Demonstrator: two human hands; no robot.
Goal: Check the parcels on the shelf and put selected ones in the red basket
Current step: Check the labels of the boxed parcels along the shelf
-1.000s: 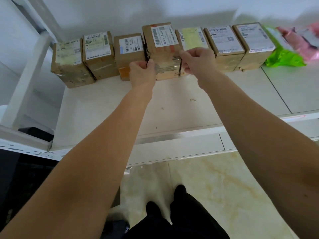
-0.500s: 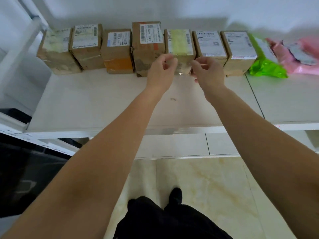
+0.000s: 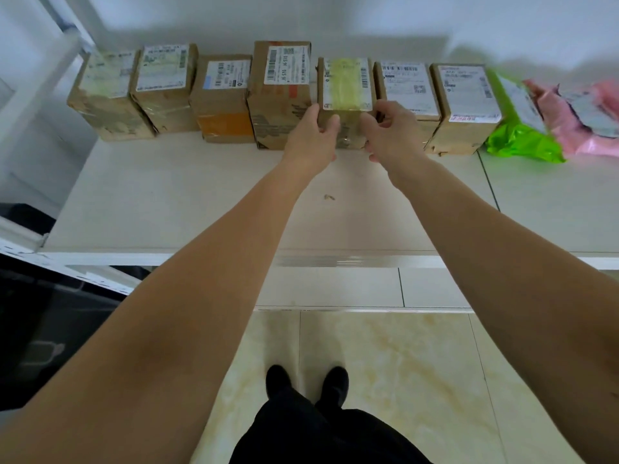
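Two hands are set on one parcel in a row at the far edge of the shelf (image 3: 167, 202). The left hand (image 3: 313, 135) is curled round the left near corner of the yellow-taped box (image 3: 346, 85), its thumb laid across the near face and its fingers tucked along the left side. The right hand (image 3: 390, 130) is closed on the right near corner of the same box, fingers bent, with the thumb on the near face. The box is stood on the shelf, fifth from the left, pressed between the tall box (image 3: 283, 92) on its left and the white-labelled box (image 3: 407, 88) on its right. Its top is covered by a label overlaid with a broad strip of yellowish tape; a barcode is seen along the label's right edge, and clear tape is wrapped over the brown near face. Seven brown boxes are lined up in all, and further right a green bag (image 3: 516, 139) and a pink bag (image 3: 562, 125) are laid. The print on the labels is too blurred to be read. No red basket is in view.
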